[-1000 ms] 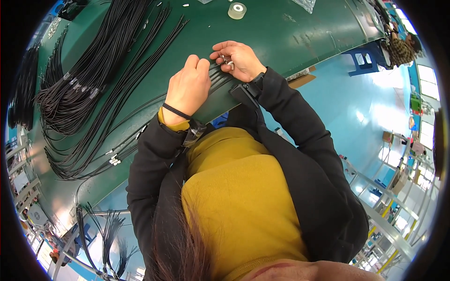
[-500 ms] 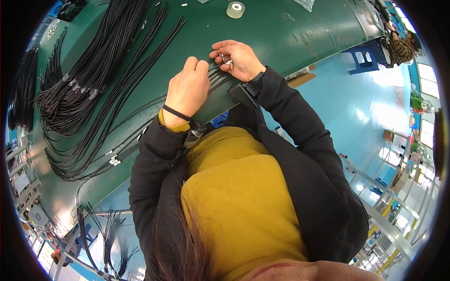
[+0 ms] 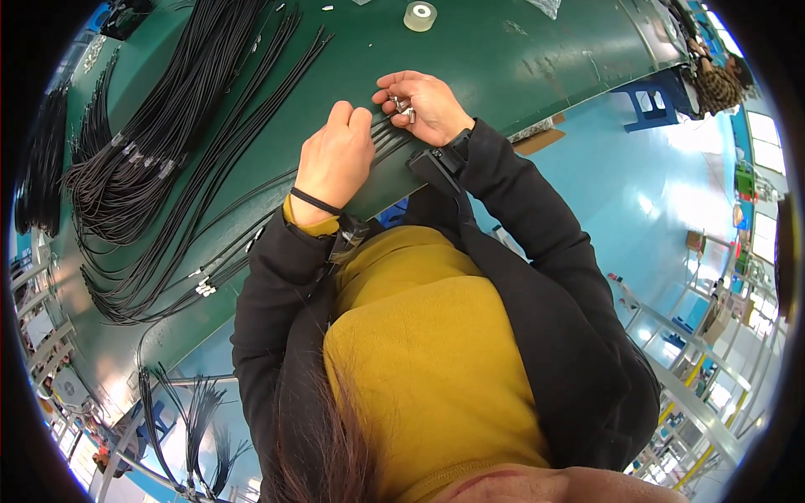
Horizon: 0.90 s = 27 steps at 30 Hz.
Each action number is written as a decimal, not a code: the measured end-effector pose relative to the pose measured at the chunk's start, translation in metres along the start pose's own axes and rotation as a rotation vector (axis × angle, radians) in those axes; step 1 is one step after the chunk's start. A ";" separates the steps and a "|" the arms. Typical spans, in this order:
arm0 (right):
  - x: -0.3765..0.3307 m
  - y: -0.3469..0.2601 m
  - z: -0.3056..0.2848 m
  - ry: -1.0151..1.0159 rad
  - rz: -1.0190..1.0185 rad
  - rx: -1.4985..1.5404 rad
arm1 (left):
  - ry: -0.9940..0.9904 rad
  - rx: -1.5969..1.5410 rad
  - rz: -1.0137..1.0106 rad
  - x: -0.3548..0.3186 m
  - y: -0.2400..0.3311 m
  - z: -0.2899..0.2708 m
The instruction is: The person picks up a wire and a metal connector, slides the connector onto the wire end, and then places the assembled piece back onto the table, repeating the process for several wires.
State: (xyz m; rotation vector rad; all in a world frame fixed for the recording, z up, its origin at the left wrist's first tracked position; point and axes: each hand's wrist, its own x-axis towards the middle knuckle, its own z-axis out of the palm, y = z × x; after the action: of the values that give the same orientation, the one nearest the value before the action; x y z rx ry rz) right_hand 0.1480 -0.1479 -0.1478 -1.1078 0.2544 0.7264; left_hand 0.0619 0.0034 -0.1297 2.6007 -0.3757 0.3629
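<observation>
Beneath everything we see the green worktable [image 3: 503,84], its broad top letting long cables lie spread out, probably so that they do not tangle. On its left side lies a thick bundle of black cables [image 3: 193,75], gathered by clear sleeves, perhaps to keep the lengths together. Beside it, a slimmer hank of black cables [image 3: 126,308] bends in a wide loop, and a few cable lengths [image 3: 387,138] run under the left hand [image 3: 337,161] toward the right.

We see that left hand from the back, its fingers curled in together; the tips are hidden, so we cannot tell whether they clamp a cable. The right hand [image 3: 434,109] is turned palm inward, fingers bent loosely around several silver metal fittings [image 3: 404,109], a cupping that seems meant to keep small pieces gathered at the cable ends. The roll of clear tape [image 3: 419,18] sits at the far side, well apart from both hands. Near the left forearm, small white connectors [image 3: 205,287] lie clustered on the cables.
</observation>
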 end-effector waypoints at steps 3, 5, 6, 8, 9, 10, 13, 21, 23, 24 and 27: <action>0.001 0.002 0.001 -0.013 0.000 0.009 | 0.004 0.000 -0.002 0.000 -0.001 0.003; 0.000 0.003 0.004 -0.028 0.008 0.025 | 0.025 -0.031 -0.011 0.000 -0.003 0.004; 0.000 0.004 0.006 -0.028 0.008 0.025 | 0.036 -0.047 -0.016 0.000 -0.003 0.005; -0.001 0.005 0.013 -0.017 -0.011 0.014 | 0.061 -0.075 -0.012 0.000 -0.006 0.008; -0.002 0.005 0.014 -0.011 -0.020 0.008 | 0.084 -0.102 -0.007 0.000 -0.006 0.008; -0.001 0.004 0.014 -0.012 -0.021 0.007 | 0.108 -0.130 -0.002 0.000 -0.007 0.009; 0.004 0.004 0.009 -0.003 0.067 0.199 | 0.123 -0.169 -0.025 -0.002 -0.007 0.007; -0.004 0.000 -0.006 -0.157 0.077 0.198 | 0.174 -0.249 -0.036 0.000 -0.009 -0.002; -0.006 0.000 -0.007 -0.166 0.035 0.153 | 0.173 -0.253 -0.043 0.000 -0.011 -0.002; -0.008 0.001 -0.007 -0.175 -0.006 0.108 | 0.177 -0.248 -0.042 0.000 -0.011 -0.002; -0.009 0.002 -0.005 -0.176 -0.073 0.052 | 0.187 -0.237 -0.038 0.001 -0.013 -0.002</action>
State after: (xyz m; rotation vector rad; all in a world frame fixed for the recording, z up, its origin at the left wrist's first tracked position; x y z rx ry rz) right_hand 0.1401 -0.1553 -0.1467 -0.9918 0.0824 0.7437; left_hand 0.0667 0.0148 -0.1334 2.3173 -0.2849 0.5114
